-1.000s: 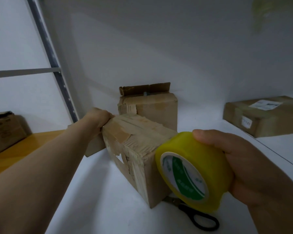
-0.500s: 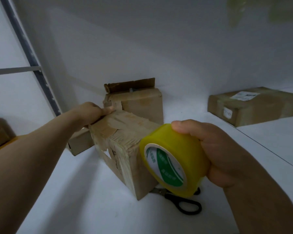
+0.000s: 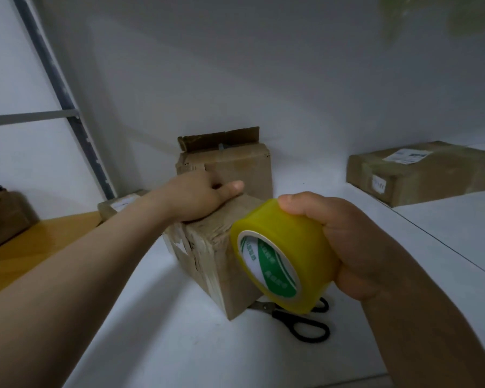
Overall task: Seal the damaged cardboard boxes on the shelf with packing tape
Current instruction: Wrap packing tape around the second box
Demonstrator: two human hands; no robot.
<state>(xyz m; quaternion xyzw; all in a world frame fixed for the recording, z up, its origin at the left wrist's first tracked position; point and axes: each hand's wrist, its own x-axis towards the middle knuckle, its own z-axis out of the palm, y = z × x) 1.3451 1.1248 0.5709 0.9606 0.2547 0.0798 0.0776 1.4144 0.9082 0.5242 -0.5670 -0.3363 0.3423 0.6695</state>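
Grips a yellow tape roll (image 3: pixel 280 256) in the right hand (image 3: pixel 347 242), thumb on top of the roll and fingers wrapped round its far side. Holds the roll on edge, right at the near right face of the damaged box (image 3: pixel 216 267), with the green-and-white core label turned toward the camera; cannot tell whether roll and cardboard touch.

Lays the left hand (image 3: pixel 199 194) palm-down on the top of that box, thumb straight along the top and pointing right. Cannot tell whether the other fingers lie straight or hook over the far edge, hidden as they are behind the back of the hand.

Damaged box upright on the white shelf (image 3: pixel 151 340), one corner toward the camera, near edges torn and patched with pale old tape. Black-handled scissors (image 3: pixel 303 323) flat on the shelf just right of the box's base, partly covered by the roll.

Behind the damaged box, near the wall: a second cardboard box (image 3: pixel 235 166) with a ragged flap standing up. Well apart to the right: a flat taped box (image 3: pixel 431 180) with a white label on top. Left of the forearm: a small labelled box (image 3: pixel 118 204). Further left, on an orange-brown board (image 3: pixel 39 242): another brown box (image 3: pixel 3 217). Grey perforated upright (image 3: pixel 67 107) at the left.
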